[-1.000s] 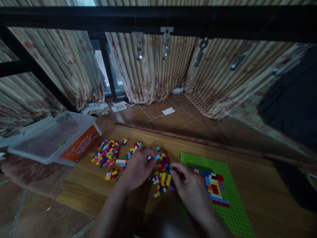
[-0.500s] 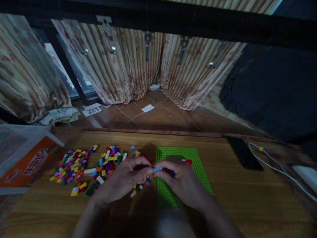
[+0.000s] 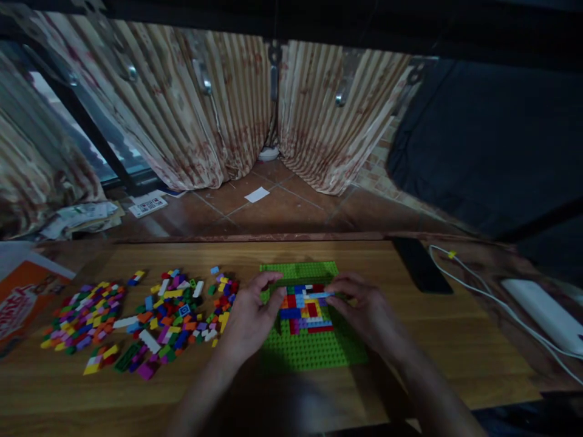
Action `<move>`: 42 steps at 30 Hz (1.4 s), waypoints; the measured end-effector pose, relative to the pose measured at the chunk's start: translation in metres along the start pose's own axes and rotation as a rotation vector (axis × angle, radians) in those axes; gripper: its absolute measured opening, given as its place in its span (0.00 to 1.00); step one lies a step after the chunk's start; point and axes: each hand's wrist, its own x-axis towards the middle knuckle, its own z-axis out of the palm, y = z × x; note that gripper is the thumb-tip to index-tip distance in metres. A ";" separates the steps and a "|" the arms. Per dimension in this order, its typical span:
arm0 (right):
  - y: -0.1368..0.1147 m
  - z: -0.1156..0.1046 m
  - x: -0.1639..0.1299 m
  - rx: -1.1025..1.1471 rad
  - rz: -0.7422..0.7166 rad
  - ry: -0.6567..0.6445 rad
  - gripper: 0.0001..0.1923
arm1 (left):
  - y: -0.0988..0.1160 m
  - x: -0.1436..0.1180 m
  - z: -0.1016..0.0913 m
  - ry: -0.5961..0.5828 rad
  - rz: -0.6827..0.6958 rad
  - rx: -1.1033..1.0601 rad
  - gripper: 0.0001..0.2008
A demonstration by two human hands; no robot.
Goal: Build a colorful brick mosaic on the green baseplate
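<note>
A green studded baseplate (image 3: 314, 355) lies on the wooden table. Red, blue, white, yellow and orange toy bricks form a patch (image 3: 300, 314) on its middle. My right hand (image 3: 364, 303) pinches the end of a light blue brick (image 3: 322, 295) over the right side of this patch; whether the brick touches those below, I cannot tell. My left hand (image 3: 250, 312) is at the plate's left edge, thumb and forefinger apart near the patch's left side, with nothing seen between them.
Loose bricks lie in a heap (image 3: 170, 315) left of my left hand, with another heap (image 3: 88, 315) farther left. An orange and white box (image 3: 27, 291) stands at the far left. A black phone-like slab (image 3: 421, 265), a white cable (image 3: 505, 309) and a white oblong device (image 3: 544, 309) are at right.
My hands have parted; before, both held the light blue brick left of the patch. The right hand now has it above the patch. The view has shifted to the right.
</note>
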 end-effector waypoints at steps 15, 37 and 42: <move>0.000 0.011 0.005 -0.072 -0.039 -0.053 0.04 | 0.007 0.010 0.027 -0.133 -0.021 0.033 0.13; -0.004 0.014 0.006 -0.169 -0.026 -0.020 0.05 | 0.007 0.008 0.026 -0.122 -0.032 0.036 0.14; 0.001 0.012 0.003 -0.200 -0.032 -0.061 0.05 | 0.009 0.005 0.024 -0.067 -0.024 0.007 0.12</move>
